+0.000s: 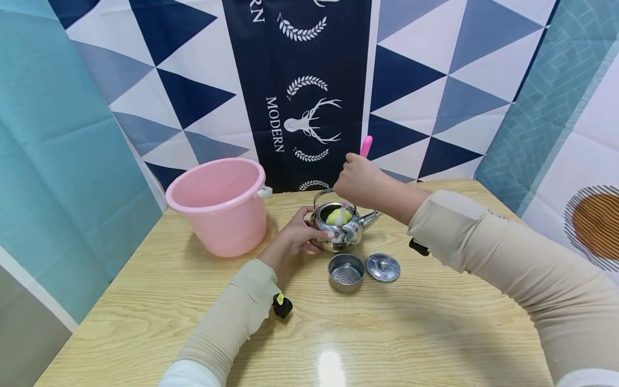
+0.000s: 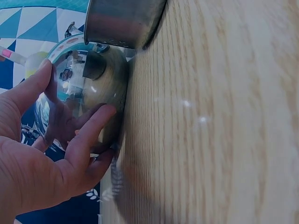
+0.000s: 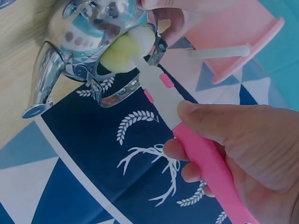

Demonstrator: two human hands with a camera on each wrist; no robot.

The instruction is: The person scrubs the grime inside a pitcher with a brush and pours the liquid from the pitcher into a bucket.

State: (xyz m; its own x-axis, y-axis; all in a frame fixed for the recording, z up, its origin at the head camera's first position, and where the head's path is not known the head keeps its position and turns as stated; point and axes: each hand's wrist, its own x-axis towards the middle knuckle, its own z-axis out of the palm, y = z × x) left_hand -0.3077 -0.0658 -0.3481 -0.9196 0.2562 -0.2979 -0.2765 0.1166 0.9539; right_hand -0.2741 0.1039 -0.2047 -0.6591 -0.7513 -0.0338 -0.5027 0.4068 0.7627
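Note:
A shiny metal teapot (image 1: 340, 236) stands on the table, its mouth uncovered and its spout pointing right. My left hand (image 1: 302, 232) grips its left side; in the left wrist view the thumb lies near the rim and the fingers (image 2: 91, 133) curve along the lower body. My right hand (image 3: 247, 144) grips the pink handle of a sponge brush (image 3: 198, 154) from above. The yellow and white sponge head (image 3: 124, 51) sits in the teapot's mouth, its lower part hidden inside. The teapot's bail handle (image 3: 119, 94) stands up beside the brush.
A perforated metal strainer cup (image 1: 346, 273) sits in front of the teapot, and the round metal lid (image 1: 383, 267) lies just right of it. To the left stands a pink bucket (image 1: 227, 220). Patterned cloth (image 1: 309, 64) hangs behind the wooden table (image 1: 411, 328).

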